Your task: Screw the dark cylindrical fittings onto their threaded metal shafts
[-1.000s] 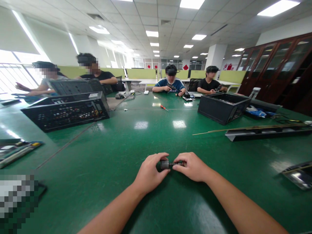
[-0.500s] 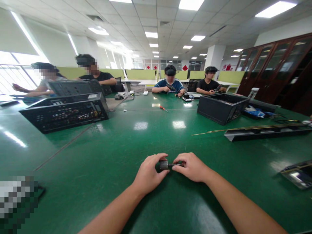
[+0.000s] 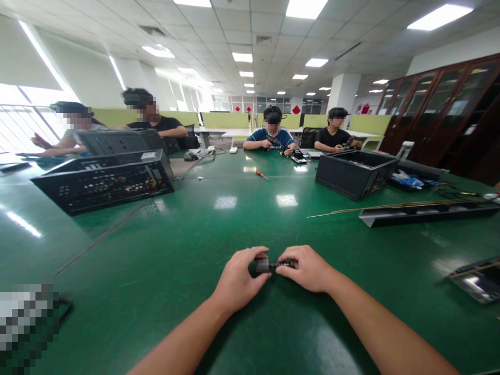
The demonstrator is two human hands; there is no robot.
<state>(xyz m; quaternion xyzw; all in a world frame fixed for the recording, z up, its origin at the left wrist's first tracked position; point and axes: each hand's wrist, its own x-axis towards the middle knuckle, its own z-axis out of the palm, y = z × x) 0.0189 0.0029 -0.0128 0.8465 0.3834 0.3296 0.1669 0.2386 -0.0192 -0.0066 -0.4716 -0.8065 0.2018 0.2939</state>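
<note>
Well to the right of the black computer case and nearer the camera than it, both hands meet low over the green table. The left hand is pinched around a small grey cylinder. The right hand is pinched on the thin dark rod sticking out of its right end. Judging by this grip, it goes best with the cylinder held steady, the rod kept in line with it, and both wrists braced on the table.
</note>
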